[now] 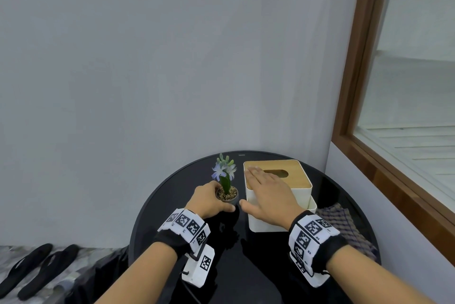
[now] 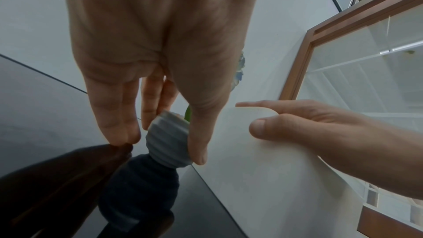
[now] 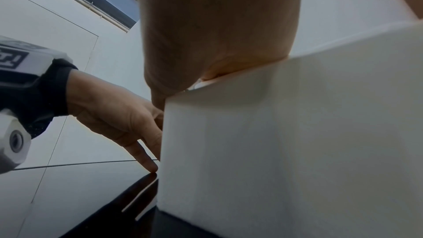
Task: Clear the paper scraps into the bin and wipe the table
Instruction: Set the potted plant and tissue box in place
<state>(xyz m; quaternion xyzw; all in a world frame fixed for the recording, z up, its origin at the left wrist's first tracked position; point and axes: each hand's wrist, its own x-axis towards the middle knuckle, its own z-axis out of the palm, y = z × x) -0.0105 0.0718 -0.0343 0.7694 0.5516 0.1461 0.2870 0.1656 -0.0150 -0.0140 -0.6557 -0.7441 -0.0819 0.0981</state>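
My left hand (image 1: 216, 199) grips a small grey ribbed flower pot (image 1: 230, 196) on the round black glass table (image 1: 246, 266); in the left wrist view its thumb and fingers (image 2: 148, 108) pinch the pot (image 2: 167, 144). My right hand (image 1: 263, 188) lies flat on the wooden lid of a white tissue box (image 1: 298, 180), fingers straight, thumb against the box's left side (image 2: 263, 178). The right wrist view shows my palm on the box's top edge (image 3: 286, 142). A checked cloth (image 1: 344, 227) lies on the table to the right. No paper scraps are in view.
The table stands in a corner, with a grey wall behind it and a wood-framed window (image 1: 357, 107) at the right. A lower white container (image 1: 313, 205) sits behind the tissue box. Black slippers (image 1: 37, 266) and a dark bag (image 1: 103, 276) are on the floor at the left.
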